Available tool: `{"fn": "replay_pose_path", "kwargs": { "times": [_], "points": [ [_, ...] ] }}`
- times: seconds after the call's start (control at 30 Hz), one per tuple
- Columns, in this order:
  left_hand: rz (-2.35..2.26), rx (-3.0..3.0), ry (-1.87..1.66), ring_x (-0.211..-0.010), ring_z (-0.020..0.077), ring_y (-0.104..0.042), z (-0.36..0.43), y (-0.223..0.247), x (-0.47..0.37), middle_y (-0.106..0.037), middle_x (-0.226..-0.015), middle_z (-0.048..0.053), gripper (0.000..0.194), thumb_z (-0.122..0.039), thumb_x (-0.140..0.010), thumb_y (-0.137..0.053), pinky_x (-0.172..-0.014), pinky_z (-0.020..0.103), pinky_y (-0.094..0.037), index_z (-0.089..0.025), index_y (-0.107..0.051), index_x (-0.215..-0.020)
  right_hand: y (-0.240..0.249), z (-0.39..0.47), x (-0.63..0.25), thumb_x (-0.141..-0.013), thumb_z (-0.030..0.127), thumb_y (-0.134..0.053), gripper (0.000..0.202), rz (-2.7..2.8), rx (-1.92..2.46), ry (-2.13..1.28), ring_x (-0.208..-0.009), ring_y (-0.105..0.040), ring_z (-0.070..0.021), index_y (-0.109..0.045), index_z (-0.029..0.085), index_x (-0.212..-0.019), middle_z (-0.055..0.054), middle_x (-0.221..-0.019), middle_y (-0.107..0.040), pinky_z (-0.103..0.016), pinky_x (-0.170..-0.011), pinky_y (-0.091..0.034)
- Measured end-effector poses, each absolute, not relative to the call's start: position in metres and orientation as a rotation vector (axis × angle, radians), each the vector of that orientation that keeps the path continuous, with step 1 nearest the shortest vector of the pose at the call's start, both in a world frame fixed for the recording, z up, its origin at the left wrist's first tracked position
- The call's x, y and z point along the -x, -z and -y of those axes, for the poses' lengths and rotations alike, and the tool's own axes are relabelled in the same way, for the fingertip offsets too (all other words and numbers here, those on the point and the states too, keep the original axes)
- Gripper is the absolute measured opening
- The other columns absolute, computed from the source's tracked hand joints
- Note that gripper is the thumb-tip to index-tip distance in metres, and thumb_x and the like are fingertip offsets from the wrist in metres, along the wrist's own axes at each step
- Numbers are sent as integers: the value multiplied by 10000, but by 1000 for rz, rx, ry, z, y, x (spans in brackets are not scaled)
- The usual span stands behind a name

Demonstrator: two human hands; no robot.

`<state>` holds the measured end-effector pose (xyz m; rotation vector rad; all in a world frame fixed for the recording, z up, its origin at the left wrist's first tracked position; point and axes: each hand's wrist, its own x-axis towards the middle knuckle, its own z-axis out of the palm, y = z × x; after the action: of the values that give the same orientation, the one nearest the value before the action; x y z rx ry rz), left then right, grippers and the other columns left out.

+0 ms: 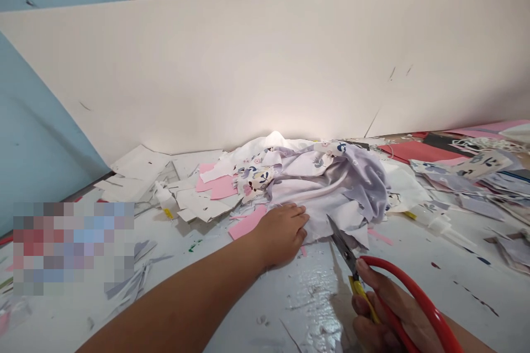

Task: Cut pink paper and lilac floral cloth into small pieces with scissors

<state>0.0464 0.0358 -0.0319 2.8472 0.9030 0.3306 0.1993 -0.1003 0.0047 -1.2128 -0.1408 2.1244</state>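
A crumpled heap of lavender fabric [318, 182] with floral patches lies in the middle of the table. My left hand [285, 231] rests at its near left edge, fingers bent and closed on the cloth. In my right hand [385, 309] is a pair of scissors [350, 256] with red handles. A yellow part shows beside the pivot, partly covered by my fingers. The scissor blades are close together, and their tips point at the fabric's near edge. Pink paper pieces [248, 223] lie beside my left hand.
An upright white board [248, 77] stands behind the heap. White card scraps [207, 201] and a small white bottle [165, 201] are on the left. Red sheets [422, 150], fabric scraps [467, 174] and another white bottle [434, 223] lie on the right.
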Motion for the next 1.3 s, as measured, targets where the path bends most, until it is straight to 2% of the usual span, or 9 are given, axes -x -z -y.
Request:
{"fn": "replay_pose_path", "kwargs": {
  "times": [0.2, 0.4, 0.5, 0.63, 0.77, 0.87, 1.0, 1.1, 1.3],
  "points": [
    [-929, -2884, -358, -1243, 190, -347, -32, 31, -45, -421, -1337, 75, 421, -269, -861, -320, -1043, 358, -274, -141, -456, -1239, -2, 99, -196, -806, 362, -519, 400, 35, 1263, -2063, -310, -373, -33, -495, 149, -469, 23, -377, -421, -101, -315, -310],
    [-916, -2879, -368, -1241, 187, -351, -34, 33, -44, -421, -1338, 67, 414, -268, -863, -317, -1041, 354, -278, -152, -458, -1235, -5, 98, -198, -791, 464, -499, 424, 14, 1343, -2097, -267, -345, -34, -483, 166, -490, 11, -377, -466, -116, -283, -285],
    [-898, -2888, -413, -1220, 197, -377, -35, 34, -44, -450, -1315, 78, 394, -254, -854, -337, -1026, 366, -295, -147, -482, -1205, 1, 98, -199, -856, 455, -376, 483, 81, 1308, -2110, -240, -321, -27, -485, 152, -495, 24, -342, -432, -113, -278, -254],
    [-862, -2913, -617, -1096, 196, -469, -25, 29, -46, -564, -1172, 65, 272, -214, -823, -381, -950, 356, -355, -163, -590, -989, 6, 99, -198, -877, 418, -304, 483, 285, 1251, -2115, -270, -394, -65, -497, 160, -517, 7, -322, -451, -126, -295, -296],
    [-743, -2919, -668, -968, 169, -498, -2, 20, -50, -580, -1057, 12, 137, -239, -783, -451, -868, 327, -384, -190, -579, -778, -1, 97, -192, -870, 357, -343, 452, 349, 1353, -2068, -271, -425, -73, -464, 160, -482, 6, -301, -456, -124, -300, -300],
    [-761, -2931, -535, -972, 192, -478, 8, 18, -53, -558, -1088, 22, 154, -279, -781, -464, -834, 337, -399, -190, -568, -854, 1, 96, -190, -886, 382, -296, 490, 325, 1397, -2066, -235, -376, -58, -420, 166, -464, 11, -262, -420, -112, -293, -273],
    [-794, -2948, -445, -967, 205, -455, 9, 19, -53, -546, -1111, 31, 293, -324, -812, -420, -827, 358, -404, -182, -520, -1048, 12, 96, -194, -911, 389, -238, 504, 372, 1356, -2057, -265, -416, -62, -443, 162, -511, -2, -267, -448, -101, -330, -301],
    [-781, -2972, -419, -951, 203, -450, 7, 18, -53, -551, -1098, 29, 324, -315, -821, -400, -819, 357, -403, -172, -499, -1094, 11, 100, -198, -881, 455, -310, 495, 322, 1344, -2087, -276, -416, -57, -450, 160, -510, 9, -295, -447, -110, -338, -310],
    [-778, -3036, -426, -959, 216, -438, 10, 17, -54, -528, -1135, 59, 359, -319, -832, -376, -825, 365, -389, -136, -489, -1119, -10, 104, -199, -777, 568, -446, 476, 132, 1300, -2127, -378, -506, -91, -525, 145, -575, 9, -441, -504, -178, -410, -421]
  ]
}}
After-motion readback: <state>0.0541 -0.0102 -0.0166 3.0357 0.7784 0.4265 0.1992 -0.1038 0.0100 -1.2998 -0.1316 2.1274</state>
